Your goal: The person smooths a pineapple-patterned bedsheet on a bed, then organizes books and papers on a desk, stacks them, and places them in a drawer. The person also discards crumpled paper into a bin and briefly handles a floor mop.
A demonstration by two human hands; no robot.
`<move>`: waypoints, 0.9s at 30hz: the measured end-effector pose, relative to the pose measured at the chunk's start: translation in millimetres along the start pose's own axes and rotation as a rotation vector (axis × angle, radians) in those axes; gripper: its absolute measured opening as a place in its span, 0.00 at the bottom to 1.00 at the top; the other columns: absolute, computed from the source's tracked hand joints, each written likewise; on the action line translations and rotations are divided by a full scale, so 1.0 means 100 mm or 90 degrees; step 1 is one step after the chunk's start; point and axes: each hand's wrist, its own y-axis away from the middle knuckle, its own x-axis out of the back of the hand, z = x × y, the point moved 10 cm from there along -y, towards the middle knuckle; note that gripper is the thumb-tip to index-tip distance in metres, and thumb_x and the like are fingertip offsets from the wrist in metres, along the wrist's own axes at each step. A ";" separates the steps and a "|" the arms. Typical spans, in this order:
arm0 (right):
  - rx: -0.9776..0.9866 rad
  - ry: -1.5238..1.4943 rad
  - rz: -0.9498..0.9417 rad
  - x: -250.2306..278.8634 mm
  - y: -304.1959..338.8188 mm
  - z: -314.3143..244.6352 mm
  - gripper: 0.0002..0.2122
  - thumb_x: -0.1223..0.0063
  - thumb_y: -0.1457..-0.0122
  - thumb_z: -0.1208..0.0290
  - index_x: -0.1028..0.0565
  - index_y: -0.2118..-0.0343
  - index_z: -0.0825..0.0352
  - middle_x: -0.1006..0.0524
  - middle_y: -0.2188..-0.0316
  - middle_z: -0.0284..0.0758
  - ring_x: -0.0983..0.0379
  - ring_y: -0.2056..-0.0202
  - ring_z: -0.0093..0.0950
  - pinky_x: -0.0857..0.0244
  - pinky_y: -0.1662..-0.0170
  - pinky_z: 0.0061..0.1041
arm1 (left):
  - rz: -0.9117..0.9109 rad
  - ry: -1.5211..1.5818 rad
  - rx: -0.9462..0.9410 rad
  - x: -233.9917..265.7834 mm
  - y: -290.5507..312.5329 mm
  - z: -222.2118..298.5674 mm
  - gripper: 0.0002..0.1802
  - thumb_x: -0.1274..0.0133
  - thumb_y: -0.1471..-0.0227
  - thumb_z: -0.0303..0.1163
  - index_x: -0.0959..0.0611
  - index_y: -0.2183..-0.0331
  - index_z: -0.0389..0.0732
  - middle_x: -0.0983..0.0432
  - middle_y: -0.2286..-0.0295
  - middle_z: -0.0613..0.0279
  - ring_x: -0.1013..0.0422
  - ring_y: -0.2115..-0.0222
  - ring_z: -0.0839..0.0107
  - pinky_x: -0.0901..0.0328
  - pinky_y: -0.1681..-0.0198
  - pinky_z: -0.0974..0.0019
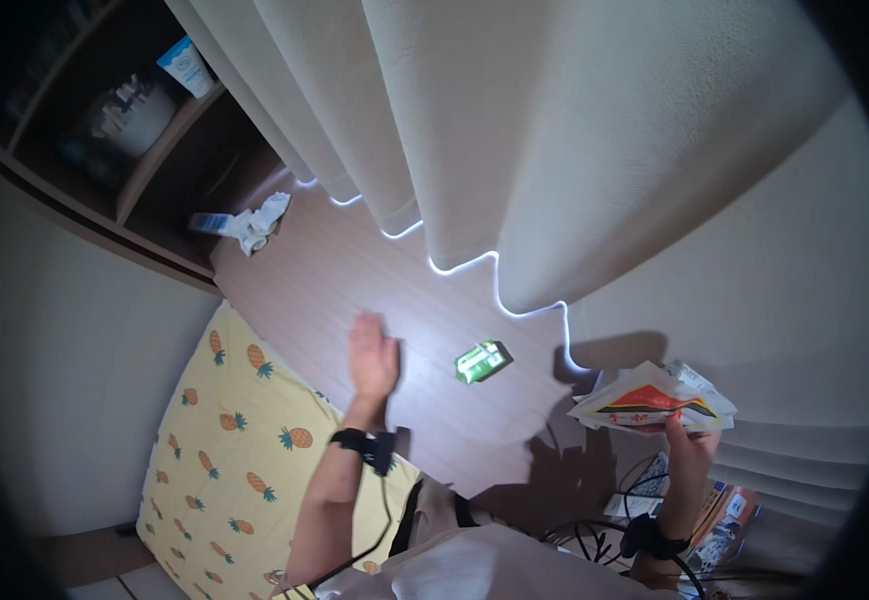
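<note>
My left hand [373, 362] hovers over the wooden surface with its fingers stretched out and nothing in it; it is slightly blurred. To its right, apart from both hands, a small green and white packet [481, 362] lies on the wood. At the right, my right hand [692, 442] is closed on a crumpled white bag [626, 410] with a red, yellow and black print. The thumb presses on its front, and the other fingers are mostly hidden behind it. Further pale wrapping shows behind the bag.
A pale curtain [454, 120] hangs along the far side. At left lies a yellow pineapple-print cushion [244, 440]. A dark shelf [169, 150] holds a blue and white tube [186, 68] and a white container [139, 118]. White crumpled cloth [257, 225] lies below. Cables and books [724, 520] sit near my right forearm.
</note>
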 end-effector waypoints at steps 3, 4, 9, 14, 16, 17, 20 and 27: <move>-0.023 -0.023 -0.107 -0.27 -0.03 0.08 0.29 0.37 0.51 0.74 0.40 0.49 0.73 0.29 0.55 0.39 0.31 0.54 0.26 0.39 0.49 0.26 | -0.123 0.255 -0.045 -0.43 0.16 0.70 0.27 0.60 0.44 0.38 0.34 0.47 0.31 0.39 0.47 0.41 0.42 0.46 0.46 0.52 0.40 0.52; -0.025 -0.023 -0.108 -0.32 -0.02 0.10 0.29 0.37 0.51 0.74 0.40 0.49 0.73 0.29 0.55 0.39 0.31 0.54 0.26 0.39 0.49 0.26 | -0.156 0.406 -0.031 -0.51 0.20 0.90 0.26 0.61 0.44 0.36 0.34 0.47 0.31 0.38 0.48 0.42 0.40 0.47 0.47 0.50 0.41 0.54; -0.006 -0.018 -0.124 -0.52 0.01 -0.11 0.26 0.37 0.51 0.73 0.36 0.51 0.72 0.29 0.56 0.38 0.31 0.55 0.26 0.39 0.50 0.27 | -0.116 0.971 0.179 -0.65 0.32 0.79 0.28 0.56 0.49 0.26 0.38 0.45 0.32 0.38 0.48 0.42 0.39 0.47 0.49 0.48 0.42 0.58; 0.110 0.022 -0.010 -0.39 -0.07 -0.39 0.17 0.39 0.50 0.73 0.30 0.58 0.72 0.26 0.62 0.35 0.30 0.60 0.23 0.37 0.54 0.24 | -0.221 0.543 -0.136 -0.21 0.35 1.51 0.46 0.41 0.67 0.26 0.42 0.44 0.35 0.40 0.47 0.45 0.42 0.45 0.50 0.43 0.44 0.59; 0.079 0.070 -0.023 -0.26 -0.02 -0.40 0.14 0.39 0.53 0.76 0.27 0.62 0.71 0.24 0.64 0.36 0.28 0.61 0.26 0.35 0.55 0.25 | -0.248 0.551 -0.136 -0.31 0.35 1.69 0.44 0.40 0.67 0.26 0.39 0.45 0.36 0.39 0.47 0.46 0.41 0.46 0.51 0.42 0.45 0.59; 0.078 0.076 -0.007 -0.20 -0.02 -0.46 0.14 0.39 0.53 0.76 0.27 0.62 0.71 0.24 0.64 0.36 0.28 0.61 0.26 0.35 0.55 0.25 | -0.251 0.501 -0.172 -0.39 0.34 1.77 0.39 0.41 0.65 0.27 0.36 0.48 0.37 0.36 0.49 0.47 0.39 0.48 0.51 0.41 0.46 0.58; 0.109 0.235 -0.267 -0.54 0.01 -0.50 0.14 0.39 0.65 0.81 0.25 0.70 0.72 0.24 0.61 0.43 0.26 0.61 0.35 0.31 0.60 0.29 | -0.306 0.455 -0.225 -0.70 0.40 1.92 0.32 0.41 0.62 0.27 0.31 0.52 0.39 0.33 0.52 0.49 0.36 0.51 0.51 0.38 0.49 0.57; 0.023 0.318 -0.340 -0.23 0.34 0.27 0.12 0.37 0.57 0.76 0.23 0.66 0.67 0.31 0.50 0.41 0.34 0.49 0.36 0.38 0.47 0.36 | -0.351 0.484 -0.218 -0.83 0.39 2.38 0.41 0.39 0.65 0.30 0.37 0.47 0.39 0.35 0.51 0.46 0.36 0.51 0.49 0.37 0.51 0.58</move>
